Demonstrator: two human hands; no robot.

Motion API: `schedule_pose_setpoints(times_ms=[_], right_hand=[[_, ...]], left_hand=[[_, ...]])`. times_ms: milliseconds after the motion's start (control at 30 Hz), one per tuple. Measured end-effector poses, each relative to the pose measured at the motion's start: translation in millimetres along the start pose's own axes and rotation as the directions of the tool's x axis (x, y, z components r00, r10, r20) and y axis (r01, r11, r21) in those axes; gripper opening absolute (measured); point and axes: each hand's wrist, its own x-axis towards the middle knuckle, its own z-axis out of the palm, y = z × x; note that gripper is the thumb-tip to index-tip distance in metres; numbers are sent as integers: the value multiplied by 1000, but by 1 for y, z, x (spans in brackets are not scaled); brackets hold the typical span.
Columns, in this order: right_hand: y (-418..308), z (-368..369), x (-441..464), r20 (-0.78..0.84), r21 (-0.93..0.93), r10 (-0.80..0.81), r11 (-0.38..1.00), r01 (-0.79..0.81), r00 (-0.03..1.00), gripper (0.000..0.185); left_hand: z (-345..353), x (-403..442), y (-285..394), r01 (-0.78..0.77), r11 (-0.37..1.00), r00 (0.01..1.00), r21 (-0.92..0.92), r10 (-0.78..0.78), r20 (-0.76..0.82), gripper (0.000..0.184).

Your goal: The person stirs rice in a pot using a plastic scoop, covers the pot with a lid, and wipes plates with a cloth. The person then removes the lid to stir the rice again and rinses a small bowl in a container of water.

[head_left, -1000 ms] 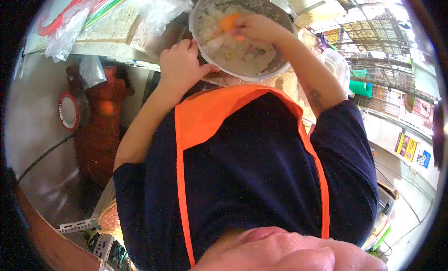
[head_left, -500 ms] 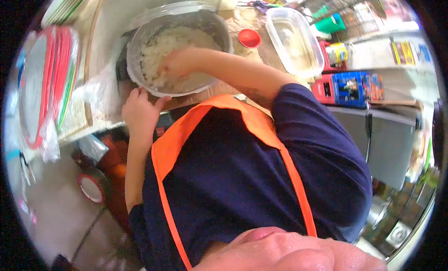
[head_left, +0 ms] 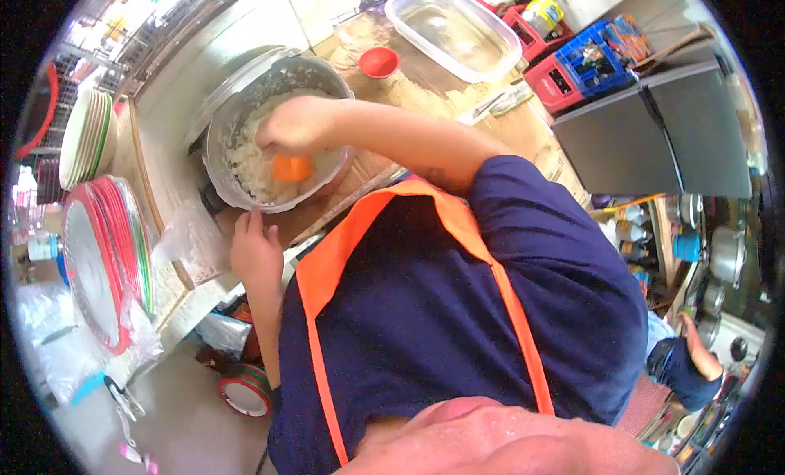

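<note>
A deep grey pot [head_left: 214, 152] with a pale rim stands on the wooden tabletop, part-filled with a white, lumpy, rice-like food [head_left: 249, 166]. My right hand [head_left: 298, 127] is inside the pot's opening, its fingers curled at the top of an orange scoop-like piece [head_left: 293, 168]. That piece's lower end rests against the white food; the hand hides its upper part. My left hand [head_left: 256, 246] is at the near side of the pot, fingers stretched out with their tips at the rim. A red cup [head_left: 379, 62] sits beyond the pot to the right.
A clear plastic tub [head_left: 511, 58] lies at the back right, near red and blue crates [head_left: 585, 66]. Stacked red-rimmed plates [head_left: 98, 262] in plastic and a clear bag [head_left: 192, 238] are on the left. Another person's arm [head_left: 699, 352] shows at far right.
The orange scoop-like piece now shows under my right hand, which was bare in the white food before. My left thumb has drawn in closer to the fingers. The view has turned.
</note>
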Motion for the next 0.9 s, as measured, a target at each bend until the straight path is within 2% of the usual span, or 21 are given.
schedule_pose_setpoints(times_ms=[33,67,100,133,167,200,233,267,300,333,400,433,500,533,633,667,700,800,833,867,900], right_hand=[[-2,-14,-13,-60,-31,9,999,-11,998,15],[5,-14,-27,-301,-48,-22,999,7,953,17],[14,-13,-41,-522,-73,-58,997,23,851,18],[15,-18,-60,-627,19,66,997,-69,776,19],[18,-21,-80,-608,146,258,966,-214,751,17],[28,-15,-97,-688,293,367,930,-223,626,17],[59,9,-111,-664,418,535,845,-334,522,17],[80,24,-129,-543,403,674,733,-548,502,19],[83,32,-145,-401,352,737,673,-651,544,21],[88,44,-156,-399,349,736,674,-651,547,21],[101,61,-170,-115,129,734,679,-723,669,21],[109,66,-171,-116,132,727,686,-715,677,21],[125,74,-164,-282,-33,701,675,-737,655,25],[135,75,-158,-278,-29,691,688,-725,667,25],[176,72,-138,-356,-86,582,759,-646,731,31],[188,74,-134,-320,-197,550,758,-621,772,27],[200,75,-133,-277,-304,520,751,-587,808,23],[230,77,-139,-227,-352,385,824,-444,895,13],[234,76,-145,-316,-348,285,852,-390,905,6],[238,73,-153,-314,-343,273,860,-377,909,6],[241,68,-161,-351,-339,173,892,-298,920,6]], left_hand=[[-3,0,0,-17,995,1000,-96,15,-26,25],[-6,0,1,-35,995,999,-95,33,-24,25],[-8,-1,2,-52,977,996,-208,36,-80,18],[-9,-3,0,-70,945,991,-319,28,-134,15],[-7,-3,-3,-79,944,991,-320,39,-130,15],[-2,-2,-5,-126,922,982,-367,64,-177,16],[1,-1,-6,-172,895,971,-413,82,-226,19],[3,0,-6,-175,891,970,-419,83,-229,19],[4,1,-6,-162,897,980,-412,98,-170,21],[4,1,-4,-146,905,988,-400,111,-109,23],[1,3,7,-182,884,981,-430,136,-138,22],[0,5,14,-223,862,972,-455,161,-171,21],[2,10,24,-241,843,966,-481,162,-202,17],[3,12,30,-269,819,958,-508,171,-231,15],[-7,25,62,-152,867,983,-474,84,-160,13],[-10,33,76,-145,874,984,-463,76,-164,13],[-12,41,90,-169,856,984,-489,117,-135,13],[-11,72,138,-203,845,977,-494,211,-39,14],[-7,87,154,-232,843,961,-485,274,18,14],[-1,102,168,-221,850,965,-478,261,18,14],[6,118,181,-271,843,948,-465,318,25,15]])
